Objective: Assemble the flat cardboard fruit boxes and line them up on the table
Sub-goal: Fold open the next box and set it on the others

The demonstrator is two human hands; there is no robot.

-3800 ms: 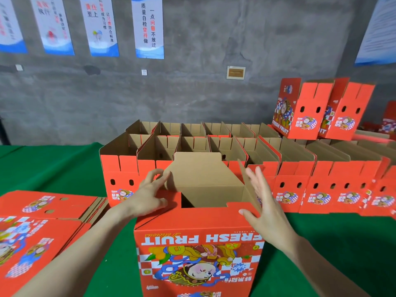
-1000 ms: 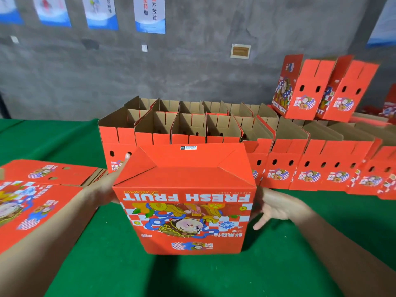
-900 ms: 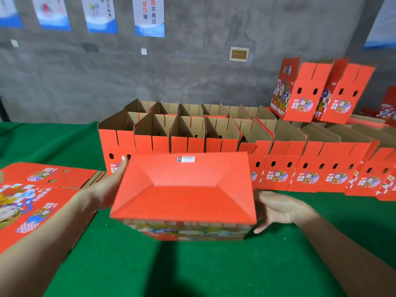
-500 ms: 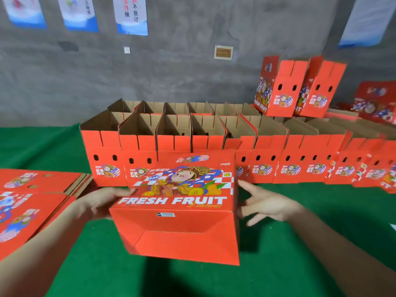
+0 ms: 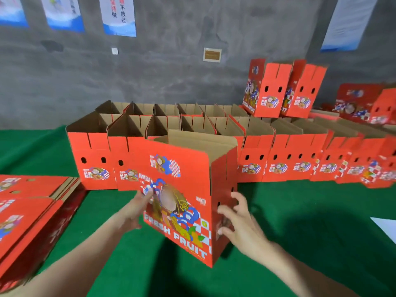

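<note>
Fruit box (image 5: pixel 182 189) is up in front of me, open top to the ceiling and printed face my way. It is tipped so one bottom corner points at me. It hangs between my two grips over the green desk (image 5: pixel 300 221), just in front of the near row of finished boxes (image 5: pixel 278 161). Whether that low corner touches the cloth, I can't tell.

On the left end my left grip (image 5: pixel 137 209) is pressing the wall with fingers that look fairly straight (blurred, and the tips are partly behind the box edge, so no promises). On the right end panel my right grip (image 5: pixel 237 219) is spread wide, fingers loosely bent and thumb low. It lies flat on the card beside the finger holes, pressing rather than hooked in, as far as I can see.

How will it handle? It's empty corrugated card, so I judge it light, stiff along the folds and springy in the walls. Squeeze too hard and the ends could bow in. The printed skin looks smooth, so palms alone might slip. The best hold, I reckon, is low on both end panels, or fingers through those holes. I'd keep off the loose top flaps, since they'd just fold.

Off to my left lie the flat blanks (image 5: pixel 32 206), stacked on the desk.
</note>
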